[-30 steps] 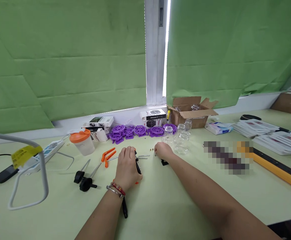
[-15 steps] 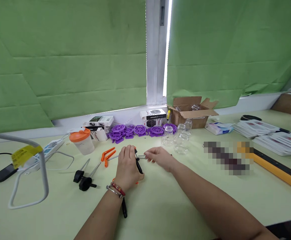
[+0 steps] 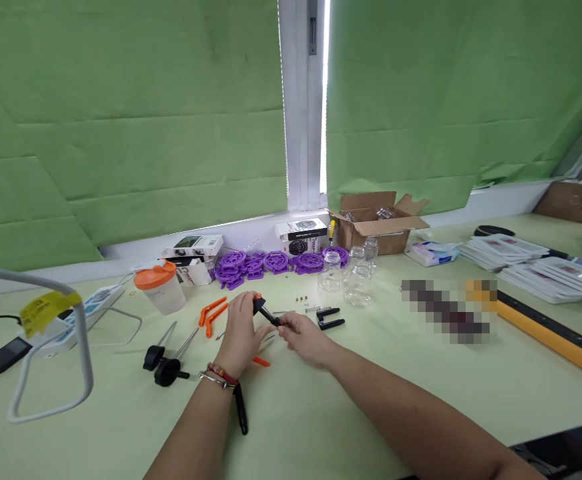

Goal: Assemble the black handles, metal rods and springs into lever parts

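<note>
My left hand is closed round a small black-and-orange part, held just above the table. My right hand pinches the lower end of the same black piece. Under my hands lie an orange lever and thin metal rods. Two black clips, a small spring and some tiny brass bits lie just right of my hands. Two more orange levers lie to the left.
Two black-knobbed rods lie at the left beside a cup with an orange lid. Purple discs, glass jars, a cardboard box and small cartons line the back. A white wire frame stands left; stacked packets and a yellow-black bar lie right.
My right hand drew back from the small parts near the jars and came to my left hand, joining it on the black piece. The left hand lifted and tilted that piece.
</note>
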Demonstrator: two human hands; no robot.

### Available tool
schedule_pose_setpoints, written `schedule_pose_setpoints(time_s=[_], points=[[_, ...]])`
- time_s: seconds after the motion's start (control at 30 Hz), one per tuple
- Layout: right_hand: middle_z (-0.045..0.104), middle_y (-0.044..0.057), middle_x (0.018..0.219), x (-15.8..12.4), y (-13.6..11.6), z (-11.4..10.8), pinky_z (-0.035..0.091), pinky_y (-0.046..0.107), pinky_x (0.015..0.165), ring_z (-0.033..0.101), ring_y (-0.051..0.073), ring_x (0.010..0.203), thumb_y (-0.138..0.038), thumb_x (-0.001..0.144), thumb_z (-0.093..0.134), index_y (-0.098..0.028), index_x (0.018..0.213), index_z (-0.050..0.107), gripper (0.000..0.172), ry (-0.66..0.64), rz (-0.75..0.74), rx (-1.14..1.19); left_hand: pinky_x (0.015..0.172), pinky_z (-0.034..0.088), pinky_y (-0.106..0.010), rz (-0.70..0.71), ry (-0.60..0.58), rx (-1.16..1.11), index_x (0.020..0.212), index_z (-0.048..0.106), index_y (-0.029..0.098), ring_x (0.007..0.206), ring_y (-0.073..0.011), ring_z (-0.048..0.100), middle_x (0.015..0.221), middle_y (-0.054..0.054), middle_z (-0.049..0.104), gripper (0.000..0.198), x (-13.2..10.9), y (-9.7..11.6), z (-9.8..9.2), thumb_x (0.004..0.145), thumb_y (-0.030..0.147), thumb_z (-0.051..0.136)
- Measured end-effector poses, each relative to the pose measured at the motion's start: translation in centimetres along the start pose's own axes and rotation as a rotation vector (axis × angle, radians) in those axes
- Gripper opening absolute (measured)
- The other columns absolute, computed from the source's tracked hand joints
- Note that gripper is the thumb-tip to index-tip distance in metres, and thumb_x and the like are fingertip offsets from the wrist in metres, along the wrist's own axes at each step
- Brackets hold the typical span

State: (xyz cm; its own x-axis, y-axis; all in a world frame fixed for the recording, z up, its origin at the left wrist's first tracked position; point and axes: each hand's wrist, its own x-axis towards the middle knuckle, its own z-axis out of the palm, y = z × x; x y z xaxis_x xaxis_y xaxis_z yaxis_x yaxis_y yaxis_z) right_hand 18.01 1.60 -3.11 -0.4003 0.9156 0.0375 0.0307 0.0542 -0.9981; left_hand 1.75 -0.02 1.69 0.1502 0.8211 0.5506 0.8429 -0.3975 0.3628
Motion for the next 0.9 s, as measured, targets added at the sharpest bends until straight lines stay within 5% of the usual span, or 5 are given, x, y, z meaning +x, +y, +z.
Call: schedule_pose_setpoints(time_s=[0.33,0.67,0.77,0.83,0.9], points=[[0.055,0.0,0.064,0.2,0.6,-1.0,0.035,0.024,0.054,0.047,0.012,0.059,-0.022,0.07,0.054,-0.018,0.08,0.057,0.011,0.043,0.104,-0.138,0.076,0.045,-0.036,-0.242,-0.003,-0.03,0.098,0.05,0.019,0.089,-0.0221,0.057,0.093,-0.006,0.061,0.023,0.4,-1.9,0.2,0.078,0.028,0.053],[0.057,0.0,0.073,0.6,0.1,-2.7,0.04,0.026,0.063,0.051,0.012,0.067,-0.015,0.069,0.053,-0.018,0.083,0.056,0.014,0.019,0.058,-0.007,0.07,0.043,-0.037,-0.488,-0.335,0.26,0.076,0.057,0.015,0.084,-0.0294,0.059,0.084,-0.013,0.064,0.015,0.9,-2.0,0.0,0.071,0.03,0.058],[0.057,0.0,0.074,0.5,-0.9,-2.9,0.04,0.026,0.064,0.05,0.012,0.067,-0.016,0.072,0.051,-0.018,0.084,0.057,0.013,0.049,0.0,-0.122,0.089,0.038,-0.041,-0.4,-0.129,0.102,0.087,0.058,0.014,0.104,-0.0298,0.053,0.101,-0.015,0.061,0.016,0.9,0.2,-0.1,0.077,0.026,0.053],[0.057,0.0,0.075,0.2,-2.0,-3.2,0.04,0.027,0.065,0.05,0.013,0.067,-0.017,0.076,0.049,-0.019,0.085,0.059,0.014,0.064,-0.082,-0.239,0.096,0.035,-0.038,-0.39,0.095,-0.279,0.098,0.057,0.017,0.112,-0.0251,0.049,0.113,-0.013,0.057,0.02,0.5,2.4,0.3,0.082,0.027,0.048],[0.059,0.001,0.078,-0.3,-3.1,-3.4,0.04,0.028,0.069,0.051,0.014,0.072,-0.017,0.079,0.047,-0.019,0.088,0.061,0.016,0.06,-0.196,-0.364,0.092,0.042,-0.035,-0.574,0.191,-0.769,0.099,0.055,0.019,0.105,-0.0214,0.054,0.112,-0.01,0.058,0.022,0.0,4.4,1.0,0.086,0.033,0.045]])
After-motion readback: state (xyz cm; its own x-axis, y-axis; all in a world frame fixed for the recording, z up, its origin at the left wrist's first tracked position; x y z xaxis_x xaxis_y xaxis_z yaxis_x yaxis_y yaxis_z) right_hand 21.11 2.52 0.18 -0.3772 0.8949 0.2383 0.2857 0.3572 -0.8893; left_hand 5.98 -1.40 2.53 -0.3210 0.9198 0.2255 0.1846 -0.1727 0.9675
